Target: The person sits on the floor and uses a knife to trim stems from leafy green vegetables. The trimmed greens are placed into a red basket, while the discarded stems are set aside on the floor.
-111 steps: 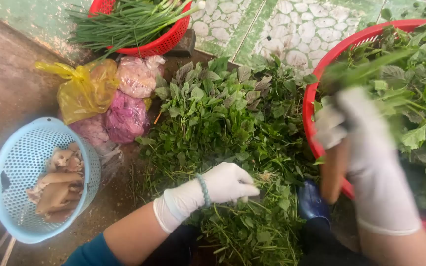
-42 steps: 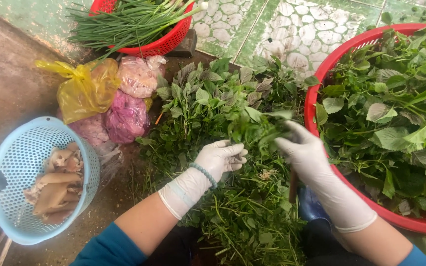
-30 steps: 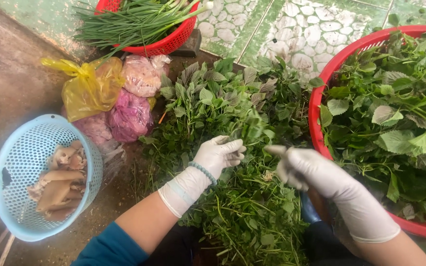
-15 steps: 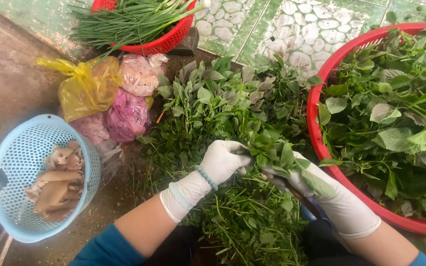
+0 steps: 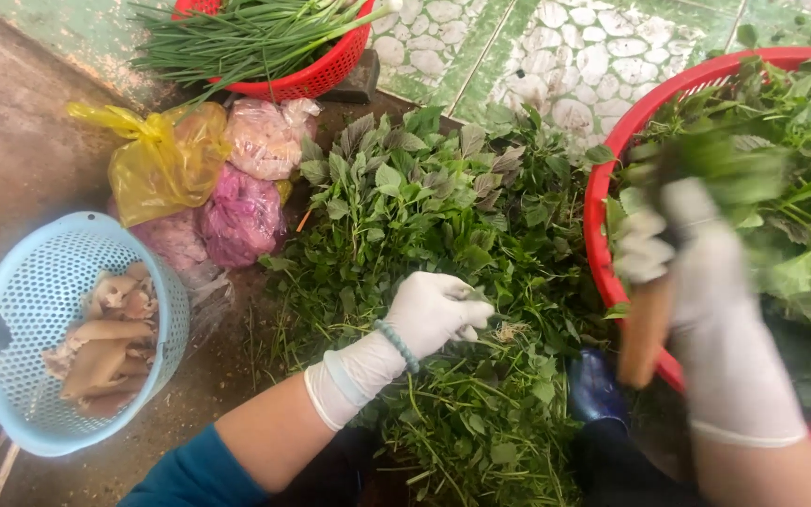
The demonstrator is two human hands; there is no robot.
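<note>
A big pile of leafy green herbs (image 5: pixel 424 207) lies on the ground in front of me. My left hand (image 5: pixel 436 313), in a white glove with a bead bracelet at the wrist, rests on the pile with its fingers curled round thin stems. My right hand (image 5: pixel 696 258), also gloved and blurred by motion, is over the rim of the large red basin (image 5: pixel 596 192) full of picked leaves. It grips a bunch of green leaves (image 5: pixel 725 169), and a brown wooden handle (image 5: pixel 645 329) hangs below the palm.
A light blue perforated basket (image 5: pixel 21 272) with pale brownish pieces stands at the left. Behind the pile lie a yellow plastic bag (image 5: pixel 161 160) and pink bags (image 5: pixel 237 216). A red basket of long green chives (image 5: pixel 321 75) stands at the back. A dark blue object (image 5: pixel 598 387) sits near my knees.
My right hand has swung up and right from the pile to the red basin, carrying the leaves. My left hand has stayed on the pile and closed on the stems.
</note>
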